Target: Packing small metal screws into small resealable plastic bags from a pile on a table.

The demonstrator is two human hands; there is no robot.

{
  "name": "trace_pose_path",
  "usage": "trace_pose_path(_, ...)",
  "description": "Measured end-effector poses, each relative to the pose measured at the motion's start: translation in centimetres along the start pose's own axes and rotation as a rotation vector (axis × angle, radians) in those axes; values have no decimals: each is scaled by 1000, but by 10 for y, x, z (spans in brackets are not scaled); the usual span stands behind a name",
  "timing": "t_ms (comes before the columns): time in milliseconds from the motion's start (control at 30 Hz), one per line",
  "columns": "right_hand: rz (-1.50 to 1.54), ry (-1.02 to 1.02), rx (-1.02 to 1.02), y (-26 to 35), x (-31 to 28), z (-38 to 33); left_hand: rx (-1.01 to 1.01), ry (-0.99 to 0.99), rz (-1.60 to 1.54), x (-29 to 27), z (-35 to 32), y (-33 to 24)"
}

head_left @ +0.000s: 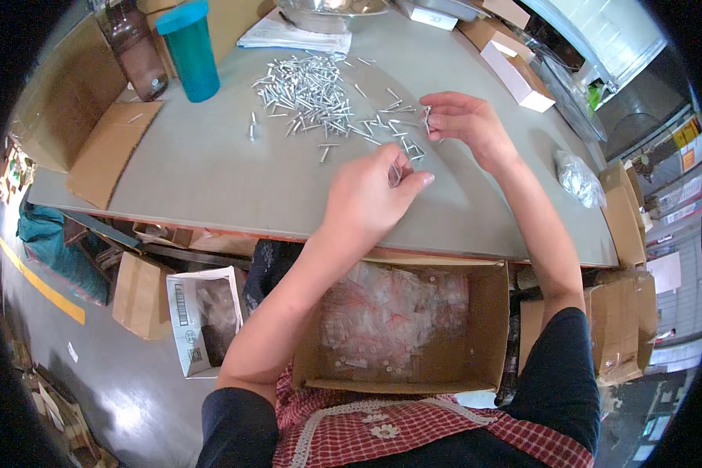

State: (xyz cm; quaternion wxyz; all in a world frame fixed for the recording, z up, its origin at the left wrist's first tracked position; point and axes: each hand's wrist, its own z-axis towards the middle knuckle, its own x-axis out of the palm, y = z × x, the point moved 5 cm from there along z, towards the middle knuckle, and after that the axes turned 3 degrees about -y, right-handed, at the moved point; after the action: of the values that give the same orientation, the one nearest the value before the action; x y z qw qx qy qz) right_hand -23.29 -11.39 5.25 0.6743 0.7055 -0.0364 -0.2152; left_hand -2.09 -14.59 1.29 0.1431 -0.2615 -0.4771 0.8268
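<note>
A heap of small silvery screws, or similar headed metal fasteners, lies on the grey table, and loose ones are scattered to its right. My left hand is closed near the table's middle, palm turned inward. A bit of silvery metal shows inside its curled fingers, which hide most of it. Farther right and a little higher, my right hand pinches one or more silvery screws between thumb and fingers. Several loose screws lie between the two hands.
Below the table's front edge, an open cardboard box holds small clear plastic bags. A teal cup and a brown bottle stand back left. A metal bowl rests behind the heap. A clear plastic bag lies at right.
</note>
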Motion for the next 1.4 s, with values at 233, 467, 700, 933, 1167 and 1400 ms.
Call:
trace_pose_path(233,11,1,-63,6,10,-19,-2,15,-10,-1,0,0)
trace_pose_path(467,117,87,-167,32,41,-51,-49,49,-6,0,0,2)
trace_pose_path(700,-131,78,-339,47,68,-80,-147,114,-124,1,2,1)
trace_pose_path(933,-219,59,-483,53,70,-86,-61,88,-62,-3,1,-4)
trace_pose_path(1167,-497,40,-648,70,80,-97,-63,54,-84,-4,-2,-5)
trace_pose_path(1400,-830,27,-657,65,73,-95,-52,51,127,-3,-3,-9)
